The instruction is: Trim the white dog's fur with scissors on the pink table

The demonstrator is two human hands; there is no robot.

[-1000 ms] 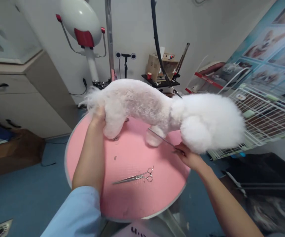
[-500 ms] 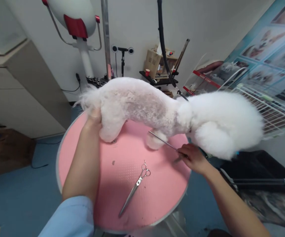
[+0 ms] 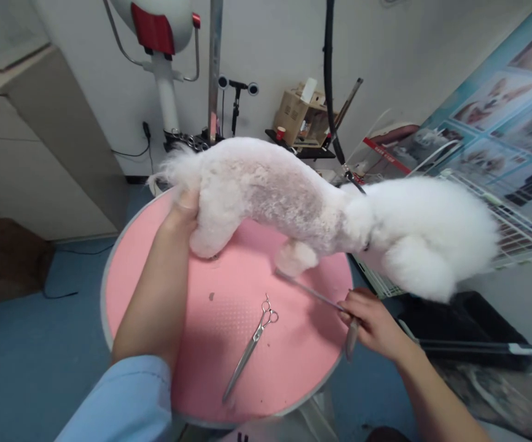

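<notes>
A white fluffy dog (image 3: 284,190) stands on a round pink grooming table (image 3: 215,344), its head to the right. My left hand (image 3: 187,205) grips it at the back of the hind leg, below the tail; the thumb shows and the other fingers are hidden by fur. In my right hand (image 3: 367,316) is a long thin metal tool (image 3: 309,290), its kind unclear, its far tip just below the front paw (image 3: 297,258). A greyish handle-like piece hangs under that hand. Silver scissors (image 3: 250,353) lie on the tabletop near me, apart from both hands.
A black grooming strap (image 3: 329,80) runs down to the dog's neck. Behind stand a metal post (image 3: 215,67), a white-and-red dryer (image 3: 155,27) and a wooden box (image 3: 300,116) on a shelf. A white wire rack (image 3: 519,227) is at right, a cabinet (image 3: 45,166) at left.
My right hand has moved down and slightly right, and the tool's tip has dropped from the front leg to below the paw. The left hand keeps its hold. The view has shifted slightly.
</notes>
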